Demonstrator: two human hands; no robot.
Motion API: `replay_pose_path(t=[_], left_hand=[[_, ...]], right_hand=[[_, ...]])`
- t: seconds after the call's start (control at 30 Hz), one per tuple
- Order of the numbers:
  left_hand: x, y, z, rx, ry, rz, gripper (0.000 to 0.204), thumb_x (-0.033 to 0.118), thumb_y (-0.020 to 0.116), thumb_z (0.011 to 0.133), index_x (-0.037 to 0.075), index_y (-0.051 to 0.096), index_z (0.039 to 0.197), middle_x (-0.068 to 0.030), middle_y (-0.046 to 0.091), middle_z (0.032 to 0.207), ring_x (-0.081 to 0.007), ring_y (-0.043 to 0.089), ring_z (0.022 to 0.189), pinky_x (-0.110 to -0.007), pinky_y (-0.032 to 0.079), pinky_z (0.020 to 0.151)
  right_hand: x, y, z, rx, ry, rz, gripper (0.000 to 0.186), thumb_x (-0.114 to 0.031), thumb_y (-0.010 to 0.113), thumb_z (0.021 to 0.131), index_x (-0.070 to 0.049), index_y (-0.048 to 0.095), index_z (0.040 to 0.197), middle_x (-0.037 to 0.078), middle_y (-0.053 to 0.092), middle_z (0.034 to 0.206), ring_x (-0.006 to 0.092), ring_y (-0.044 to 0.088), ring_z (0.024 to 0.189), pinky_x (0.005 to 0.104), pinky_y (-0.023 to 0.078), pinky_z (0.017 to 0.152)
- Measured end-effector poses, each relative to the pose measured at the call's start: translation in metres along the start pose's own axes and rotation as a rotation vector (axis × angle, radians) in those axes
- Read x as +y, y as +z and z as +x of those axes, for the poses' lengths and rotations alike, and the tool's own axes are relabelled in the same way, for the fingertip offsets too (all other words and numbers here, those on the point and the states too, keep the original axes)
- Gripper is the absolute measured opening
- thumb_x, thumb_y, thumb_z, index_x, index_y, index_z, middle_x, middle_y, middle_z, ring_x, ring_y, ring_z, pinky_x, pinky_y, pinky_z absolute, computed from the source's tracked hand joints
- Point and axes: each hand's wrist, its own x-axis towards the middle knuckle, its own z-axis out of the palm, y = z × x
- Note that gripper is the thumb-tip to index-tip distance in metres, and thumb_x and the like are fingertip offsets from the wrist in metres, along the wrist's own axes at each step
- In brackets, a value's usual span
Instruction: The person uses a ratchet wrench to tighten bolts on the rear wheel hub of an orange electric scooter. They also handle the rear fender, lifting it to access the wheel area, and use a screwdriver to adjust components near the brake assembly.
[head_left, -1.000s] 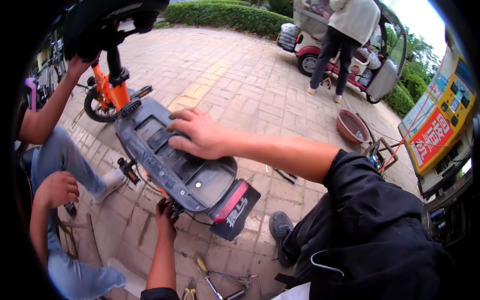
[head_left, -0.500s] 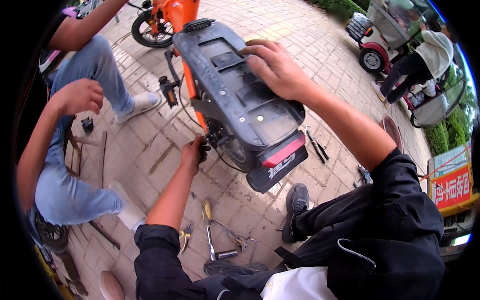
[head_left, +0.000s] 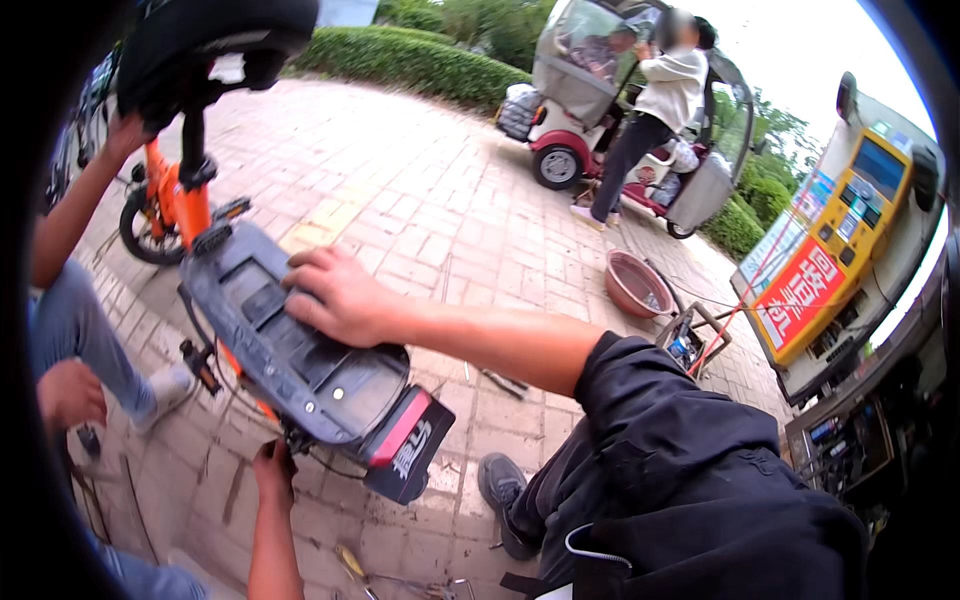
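An orange electric bicycle (head_left: 186, 212) stands at the left, its black rear rack (head_left: 345, 395) pointing toward me. My right hand (head_left: 345, 300) lies across the rack's far part, with bent fingers gripping around its recess. Low beside the rear wheel, my left hand (head_left: 272, 470) is closed at the axle area; its darkened fingertips hide whatever is between them. A red reflector (head_left: 398, 428) and a dark mudguard (head_left: 418, 462) hang off the rack's near end. Above the frame is the black saddle (head_left: 215, 45).
Another person's hand (head_left: 128, 135) is under the saddle; their other hand (head_left: 72, 395) hangs near their knee. Tools, including a yellow-handled one (head_left: 350, 562), lie on the paving. A reddish basin (head_left: 638, 285), a yellow machine (head_left: 840, 250) and a three-wheeler (head_left: 560, 130) stand to the right.
My view has swung up and to the right, so the bicycle sits farther left and the saddle shows. The other person's arm has reached under the saddle. My hands keep their places on the bicycle.
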Motion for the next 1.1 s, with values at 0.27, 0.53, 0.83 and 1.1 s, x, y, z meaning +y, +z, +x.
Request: replay_pose_path(t=[0.27, 0.53, 0.83, 1.1], left_hand=[[0.022, 0.004, -0.015, -0.069, -0.258, -0.299, 0.034, 0.034, 0.055, 0.088, 0.0, 0.055, 0.093, -0.0035, 0.052, 0.062, -0.0105, 0.043, 0.043, -0.024, 0.033, 0.04], [-0.021, -0.002, 0.005, -0.017, 0.291, 0.078, 0.039, 0.039, 0.056, 0.087, 0.001, 0.06, 0.095, -0.005, 0.056, 0.068, -0.0109, 0.046, 0.05, -0.024, 0.038, 0.043], [0.018, 0.007, -0.008, -0.094, -0.061, -0.13, 0.039, 0.043, 0.047, 0.091, 0.009, 0.053, 0.071, -0.0012, 0.043, 0.052, -0.0116, 0.039, 0.042, -0.027, 0.03, 0.04], [0.005, 0.003, -0.004, -0.109, -0.057, 0.03, 0.037, 0.037, 0.054, 0.089, 0.0, 0.061, 0.086, -0.0033, 0.055, 0.066, -0.0107, 0.048, 0.054, -0.026, 0.039, 0.048]], right_hand=[[0.003, -0.004, -0.007, 0.005, 0.042, 0.032, 0.035, -0.035, 0.05, 0.087, -0.005, 0.057, 0.106, 0.016, 0.048, 0.116, 0.0337, 0.04, 0.111, 0.0441, 0.033, 0.094], [0.003, -0.004, -0.006, 0.018, 0.018, 0.044, 0.035, -0.035, 0.051, 0.087, -0.005, 0.057, 0.105, 0.016, 0.049, 0.116, 0.0333, 0.04, 0.111, 0.0437, 0.032, 0.094], [-0.005, -0.013, 0.01, 0.036, -0.008, -0.042, 0.033, -0.027, 0.055, 0.084, 0.0, 0.059, 0.103, 0.02, 0.052, 0.114, 0.0358, 0.045, 0.109, 0.0409, 0.036, 0.094], [-0.018, -0.012, -0.001, -0.089, 0.067, -0.02, 0.032, -0.023, 0.051, 0.087, 0.0, 0.054, 0.109, 0.019, 0.047, 0.121, 0.0346, 0.04, 0.116, 0.0402, 0.031, 0.099]])
